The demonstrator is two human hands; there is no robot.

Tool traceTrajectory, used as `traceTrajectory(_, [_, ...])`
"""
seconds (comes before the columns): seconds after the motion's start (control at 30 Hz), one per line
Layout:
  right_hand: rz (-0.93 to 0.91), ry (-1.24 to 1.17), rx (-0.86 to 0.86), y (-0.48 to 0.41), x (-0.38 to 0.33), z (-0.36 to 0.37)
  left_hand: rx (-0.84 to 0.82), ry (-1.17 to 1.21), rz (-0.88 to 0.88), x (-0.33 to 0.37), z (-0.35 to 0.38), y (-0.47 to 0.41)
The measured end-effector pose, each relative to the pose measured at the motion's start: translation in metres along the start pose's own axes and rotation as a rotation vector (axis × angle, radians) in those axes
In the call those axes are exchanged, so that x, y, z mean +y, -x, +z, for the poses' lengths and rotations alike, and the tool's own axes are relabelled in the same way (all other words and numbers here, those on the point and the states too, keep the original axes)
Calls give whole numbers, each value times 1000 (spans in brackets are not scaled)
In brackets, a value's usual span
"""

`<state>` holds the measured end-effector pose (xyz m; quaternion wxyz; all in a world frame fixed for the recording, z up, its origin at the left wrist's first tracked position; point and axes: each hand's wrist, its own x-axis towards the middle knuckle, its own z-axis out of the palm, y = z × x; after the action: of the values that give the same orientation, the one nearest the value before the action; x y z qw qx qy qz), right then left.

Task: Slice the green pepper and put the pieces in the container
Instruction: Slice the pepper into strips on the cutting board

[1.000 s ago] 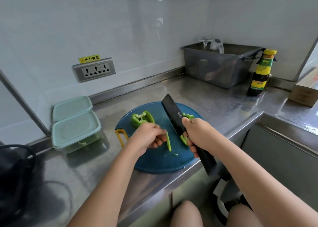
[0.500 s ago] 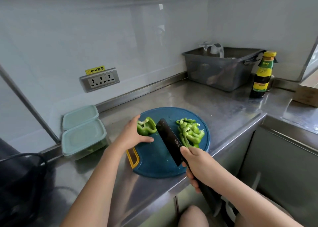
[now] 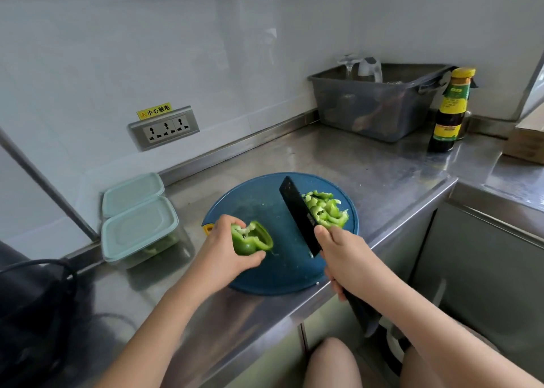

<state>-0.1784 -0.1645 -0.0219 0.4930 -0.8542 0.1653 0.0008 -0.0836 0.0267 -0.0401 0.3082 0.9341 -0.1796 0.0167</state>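
Bright, diffuse, even light. Glare on wall tiles (image 3: 265,34) and steel countertop (image 3: 368,164) beyond the right hand (image 3: 350,258). Fisheye bowing at edges. Slight softness.

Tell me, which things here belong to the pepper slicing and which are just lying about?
For the job: pepper half in the left hand, black cleaver in the right hand, pile of pepper slices, blue cutting board, front lidded container.
Lying about: grey tub, sauce bottle, wall socket, black bag, cardboard box.

Green pepper half (image 3: 251,238) and slices (image 3: 325,209), black knife (image 3: 298,214), blue board (image 3: 282,273).
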Motion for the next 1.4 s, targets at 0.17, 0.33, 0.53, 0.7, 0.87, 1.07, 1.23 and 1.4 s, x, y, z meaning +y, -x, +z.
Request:
traceTrajectory(0.17, [-236, 237, 52, 21, 6, 32, 101, 57, -39, 5, 9, 18])
traceTrajectory(0.33, [-309, 466, 115, 38, 10, 46, 146, 97, -80, 6, 16, 18])
traceTrajectory(0.53, [-275, 681, 211, 42, 7, 51, 140, 93, -47, 3, 17, 16])
traceTrajectory(0.7, [-387, 672, 296, 32, 13, 58, 114, 69, -52, -6, 19, 12])
traceTrajectory(0.87, [-402, 673, 342, 29, 10, 60, 66, 58, -60, -18, 23, 5])
traceTrajectory(1.07, [-367, 721, 303, 24, 7, 58, 39, 120, -70, -14, 16, 4])
traceTrajectory(1.23, [-327, 802, 281, 15, -1, 61, 16, 125, -85, -14, 15, 2])
traceTrajectory(1.4, [-377, 735, 116, 4, -6, 59, -13, 106, -93, -14, 13, 0])
